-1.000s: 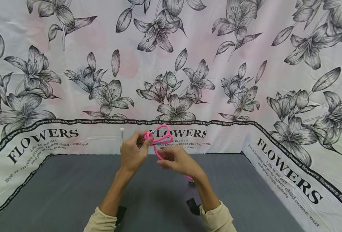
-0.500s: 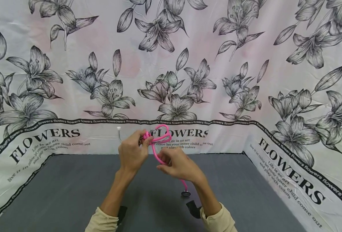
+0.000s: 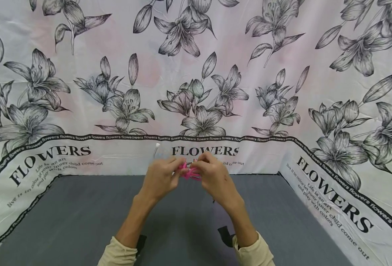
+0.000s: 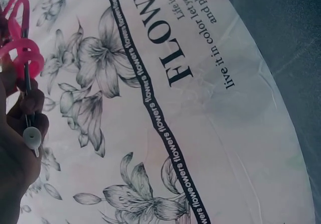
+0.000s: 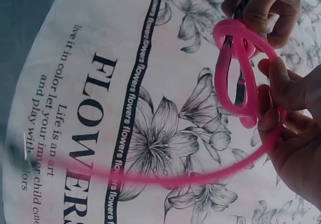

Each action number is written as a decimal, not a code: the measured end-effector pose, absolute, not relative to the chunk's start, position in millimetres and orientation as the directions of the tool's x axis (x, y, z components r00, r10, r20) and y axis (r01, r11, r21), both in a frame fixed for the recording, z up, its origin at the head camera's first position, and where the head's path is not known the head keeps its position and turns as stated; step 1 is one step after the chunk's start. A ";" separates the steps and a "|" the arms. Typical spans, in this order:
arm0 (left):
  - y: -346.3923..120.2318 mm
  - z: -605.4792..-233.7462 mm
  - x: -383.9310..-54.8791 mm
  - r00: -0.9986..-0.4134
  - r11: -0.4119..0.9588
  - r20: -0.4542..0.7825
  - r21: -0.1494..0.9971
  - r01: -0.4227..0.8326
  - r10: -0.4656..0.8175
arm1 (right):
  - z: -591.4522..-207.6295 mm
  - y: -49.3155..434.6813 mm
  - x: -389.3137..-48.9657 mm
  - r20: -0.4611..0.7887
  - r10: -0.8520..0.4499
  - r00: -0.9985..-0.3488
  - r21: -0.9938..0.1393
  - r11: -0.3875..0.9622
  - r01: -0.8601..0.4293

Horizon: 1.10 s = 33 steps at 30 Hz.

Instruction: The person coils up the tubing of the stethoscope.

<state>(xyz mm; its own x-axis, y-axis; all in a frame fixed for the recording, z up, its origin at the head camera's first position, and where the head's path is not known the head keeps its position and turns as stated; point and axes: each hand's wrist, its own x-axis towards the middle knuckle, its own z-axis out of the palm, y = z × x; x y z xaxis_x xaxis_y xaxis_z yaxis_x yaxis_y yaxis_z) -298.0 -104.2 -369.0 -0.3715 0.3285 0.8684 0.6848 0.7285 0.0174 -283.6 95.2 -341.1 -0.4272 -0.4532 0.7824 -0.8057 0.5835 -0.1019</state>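
Note:
A pink stethoscope (image 3: 191, 173) is between both hands, raised above the table. In the right wrist view its pink tubing (image 5: 219, 78) is wound around the metal ear tubes and forms a loop. My left hand (image 3: 159, 177) grips the metal tubes beside the wound tubing. A white ear tip (image 4: 32, 137) sticks out past that hand in the left wrist view. My right hand (image 3: 217, 179) pinches the tubing close to the left hand. From there the tubing runs off in a curve to a blurred end in the right wrist view. Fingers partly hide the coil in the head view.
A dark grey table (image 3: 179, 225) lies below the hands. Behind and at both sides hangs a white cloth (image 3: 122, 159) printed with lilies and lettering. A black piece (image 3: 226, 236) shows beside the right wrist.
My right hand has risen to the left hand and now holds the tubing beside the coil. My left hand has moved slightly right. The hanging chest piece is now mostly hidden behind the right arm.

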 end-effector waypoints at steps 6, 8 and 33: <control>-103.3 -367.5 -297.0 -0.405 0.695 0.841 0.048 0.718 0.360 | -341.7 95.0 -287.5 0.818 -0.389 -0.425 -0.120 0.606 -0.786; -102.9 -366.6 -296.1 -0.405 0.692 0.836 0.042 0.721 0.371 | -342.3 95.1 -288.5 0.821 -0.383 -0.424 -0.117 0.614 -0.780; -97.8 -366.3 -294.1 -0.372 0.621 0.746 -0.069 0.781 0.552 | -345.5 102.9 -296.0 0.764 -0.362 -0.535 -0.246 0.602 -0.759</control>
<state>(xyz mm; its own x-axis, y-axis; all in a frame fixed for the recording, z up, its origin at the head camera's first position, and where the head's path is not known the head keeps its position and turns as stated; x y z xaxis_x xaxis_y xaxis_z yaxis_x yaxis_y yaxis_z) -294.1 -97.8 -366.3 -0.3725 0.5517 0.7463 0.7811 0.6206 -0.0689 -296.0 102.9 -345.5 -0.5347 -0.3619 0.7637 -0.7594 0.6023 -0.2462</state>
